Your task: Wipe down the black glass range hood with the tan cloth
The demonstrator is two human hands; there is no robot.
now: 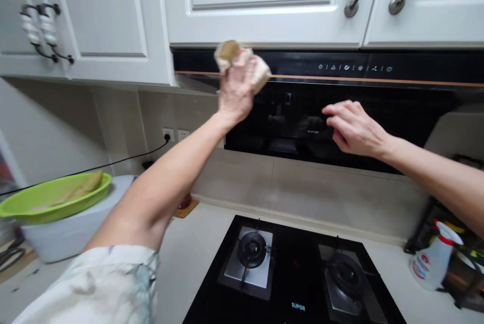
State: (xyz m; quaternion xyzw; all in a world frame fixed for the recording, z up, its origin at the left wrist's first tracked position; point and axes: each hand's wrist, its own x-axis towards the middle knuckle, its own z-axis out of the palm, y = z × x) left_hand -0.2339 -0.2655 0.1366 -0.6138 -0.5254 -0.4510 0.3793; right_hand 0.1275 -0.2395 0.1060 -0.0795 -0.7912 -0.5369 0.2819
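My left hand (236,93) is raised to the left end of the black range hood (295,64) and presses a crumpled cream cloth (260,72) against its upper strip. A brownish patch shows at the top of the cloth. My right hand (353,127) hovers in front of the hood's glossy lower panel, fingers bent and loosely apart, with nothing seen in it. A row of white control icons (355,68) runs along the upper strip, to the right of the cloth.
White cabinets (260,26) hang directly above the hood. Below lies a black two-burner gas stove (298,263). A spray bottle (434,258) stands at right. At left, a green basin (56,213) rests on a white container (64,243), near a black cord (124,158) plugged into the wall.
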